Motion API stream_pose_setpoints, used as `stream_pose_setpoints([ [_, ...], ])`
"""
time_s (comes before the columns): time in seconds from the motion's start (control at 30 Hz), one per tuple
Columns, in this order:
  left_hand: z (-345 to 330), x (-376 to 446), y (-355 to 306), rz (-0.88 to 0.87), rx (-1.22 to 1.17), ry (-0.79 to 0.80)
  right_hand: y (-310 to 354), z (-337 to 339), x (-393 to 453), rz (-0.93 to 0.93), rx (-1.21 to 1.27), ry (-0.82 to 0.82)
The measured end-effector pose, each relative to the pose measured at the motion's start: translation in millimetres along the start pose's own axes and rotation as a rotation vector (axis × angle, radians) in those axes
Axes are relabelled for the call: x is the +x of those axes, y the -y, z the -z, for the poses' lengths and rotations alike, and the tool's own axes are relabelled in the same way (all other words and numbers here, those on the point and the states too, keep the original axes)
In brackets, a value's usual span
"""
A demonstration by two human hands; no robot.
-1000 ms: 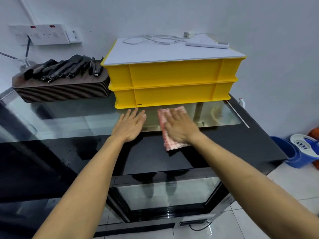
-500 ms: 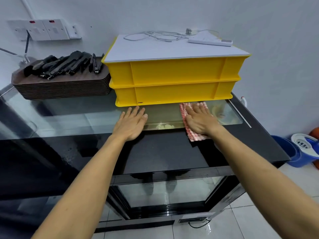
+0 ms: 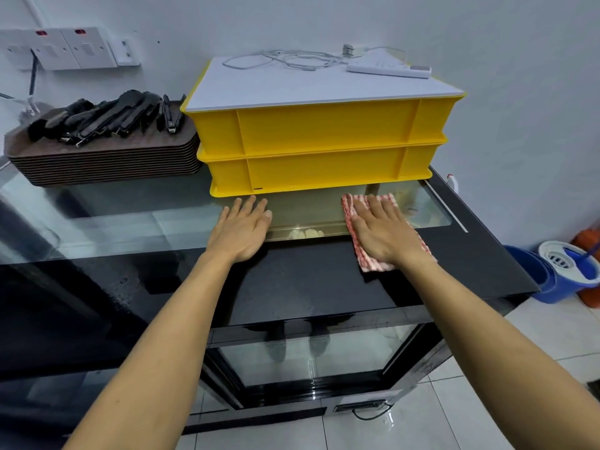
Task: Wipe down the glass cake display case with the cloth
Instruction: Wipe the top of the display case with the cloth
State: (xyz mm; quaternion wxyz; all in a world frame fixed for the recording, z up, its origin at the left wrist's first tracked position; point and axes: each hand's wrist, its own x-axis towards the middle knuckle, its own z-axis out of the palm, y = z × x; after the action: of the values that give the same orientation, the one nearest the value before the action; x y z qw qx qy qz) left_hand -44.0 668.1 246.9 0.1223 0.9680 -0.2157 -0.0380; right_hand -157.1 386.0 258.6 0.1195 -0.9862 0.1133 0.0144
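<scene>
Nearest first, then outward.
Display case (image 3: 324, 287): black-framed glass cabinet filling the lower view; front pane at 6 o'clock, glossy black strip across the top, clear glass panel beyond it.
Left hand (image 3: 242, 230): flat on the case top at about 11 o'clock from centre, fingers straight and slightly spread, holding nothing; palm on the black strip, fingertips over the clear glass.
Right hand (image 3: 383, 233): flat, fingers straight, pressing down on the cloth at about 1 o'clock; no curl or pinch visible.
Cloth (image 3: 352, 219): red-and-white checked, spread under the right hand, lying across the edge where black strip meets clear glass, near the case's right end.
Yellow crates (image 3: 324, 147): two stacked, at 12 o'clock, just beyond both sets of fingertips, standing on the case top.
White lid (image 3: 308, 84): covers the upper crate; carries a coiled cable (image 3: 285, 58) and a white power strip (image 3: 388, 69).
Brown trays (image 3: 107, 160): stack at 10 o'clock, beside the crates, with black tongs (image 3: 107, 116) piled on top.
Wall sockets (image 3: 71, 48): far, 10 o'clock.
Blue mop bucket (image 3: 561, 274): on the floor, 3 o'clock.
</scene>
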Motion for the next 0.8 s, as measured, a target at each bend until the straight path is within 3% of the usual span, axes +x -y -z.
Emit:
stream_pose_setpoints([
  [0.13, 0.6, 0.0, 2.4, -0.012, -0.018, -0.006, 53.7, -11.3, 33.1, -0.010, 0.020, 0.020],
  [0.27, 2.4, 3.7, 5.3, -0.021, -0.065, -0.013, 88.8, -25.6, 2.6, 0.238, -0.022, 0.053],
  [0.37, 6.6, 6.9, 16.9, -0.072, -0.103, 0.027, 57.9, -21.8, -42.2, 0.393, -0.063, 0.043],
  [0.47, 10.4, 7.2, 33.2, -0.107, -0.089, 0.028, -0.4, -0.6, -39.7, 0.302, -0.144, 0.008],
  [0.57, 11.8, 7.4, 33.3, -0.086, -0.029, 0.014, -25.9, 11.2, 0.4, 0.006, -0.052, 0.005],
  [0.67, 12.4, 7.8, 29.3, -0.092, -0.027, 0.012, 17.0, -1.8, 33.1, -0.039, -0.026, 0.015],
  [0.8, 11.9, 10.0, 37.2, -0.090, -0.088, 0.014, 112.2, -35.2, 17.9, 0.246, -0.058, 0.035],
])
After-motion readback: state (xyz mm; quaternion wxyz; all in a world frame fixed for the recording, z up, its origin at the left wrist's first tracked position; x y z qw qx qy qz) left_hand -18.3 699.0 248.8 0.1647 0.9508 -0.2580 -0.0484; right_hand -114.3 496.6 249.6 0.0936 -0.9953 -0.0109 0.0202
